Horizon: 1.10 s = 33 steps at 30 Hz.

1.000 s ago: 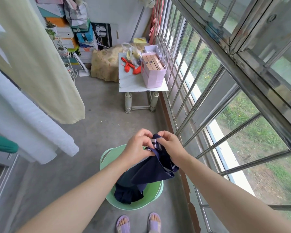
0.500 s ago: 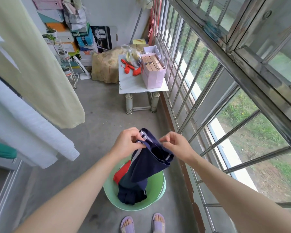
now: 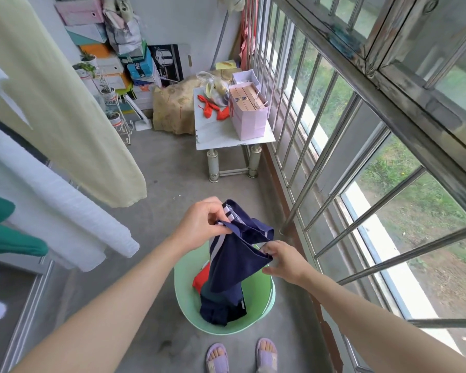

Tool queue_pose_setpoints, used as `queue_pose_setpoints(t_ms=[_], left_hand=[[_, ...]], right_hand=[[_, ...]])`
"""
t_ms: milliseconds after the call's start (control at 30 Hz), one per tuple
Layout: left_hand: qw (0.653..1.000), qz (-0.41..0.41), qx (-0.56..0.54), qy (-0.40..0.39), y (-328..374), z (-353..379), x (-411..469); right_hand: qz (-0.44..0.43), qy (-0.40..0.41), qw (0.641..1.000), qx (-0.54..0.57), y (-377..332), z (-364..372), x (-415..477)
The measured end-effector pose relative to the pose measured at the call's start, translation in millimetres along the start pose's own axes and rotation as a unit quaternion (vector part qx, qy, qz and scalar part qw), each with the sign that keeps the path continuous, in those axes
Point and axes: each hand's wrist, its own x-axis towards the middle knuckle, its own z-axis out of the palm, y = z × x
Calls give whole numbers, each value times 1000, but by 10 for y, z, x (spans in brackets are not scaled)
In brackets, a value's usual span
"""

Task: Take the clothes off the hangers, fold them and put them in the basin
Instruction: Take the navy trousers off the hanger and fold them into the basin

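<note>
Navy garment (image 3: 234, 265) at 6 o'clock looks soft and light; our left hand (image 3: 199, 224) and right hand (image 3: 284, 262), apart, pinch its top edge.

A small counter (image 3: 226, 135) stood on the concrete floor (image 3: 167, 168) against the window bars (image 3: 320, 146). On it sat a pink bag (image 3: 249, 118) holding flat boxes, with red cloth scraps (image 3: 213, 107) just beside it and a clear plastic bag (image 3: 215, 87) behind them. A yellowish sack (image 3: 172, 111) leaned against the counter's far left side. Stacked boxes (image 3: 140, 68) filled the far corner, and a white plant stand (image 3: 119, 122) with small pots stood near them. Purple slippers (image 3: 218, 358) showed at the bottom edge. Beyond the bars lay grass (image 3: 404, 168).
</note>
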Motion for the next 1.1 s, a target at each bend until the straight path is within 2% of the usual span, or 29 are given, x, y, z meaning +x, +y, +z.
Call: queue_pose_setpoints(t_ms=[67,167,300,400,600,733,800,933,1000,1100], left_hand=[[1000,-5,-3,3,16,-22,-28],[1000,-15,1,-5,-12,-57,-64],[999,-19,17,-20,-66,-80,-91],[999,-24,20,-28,-22,-83,-102],[999,-25,12,-38,77,-104,-127],[999,-22,10,-43,116,-133,-180],[999,-23,10,-26,99,-176,-204],[999,-36,11,37,-51,-362,-234],[996,-52,26,74,-145,-453,-260],[985,-84,19,148,-157,-514,-261]], right_hand=[[-4,-8,1000,-2,3,24,-30],[-37,-3,997,-72,10,41,-80],[-114,88,983,-115,78,73,-90],[-130,121,973,-150,23,42,-86],[-118,113,978,-133,-72,-11,-48],[-120,36,985,-120,-94,-20,71],[-107,45,986,-116,-127,-20,114],[-83,164,979,-89,-192,-215,112],[-96,212,969,-78,-257,-396,103],[-128,241,960,-67,-415,-660,94]])
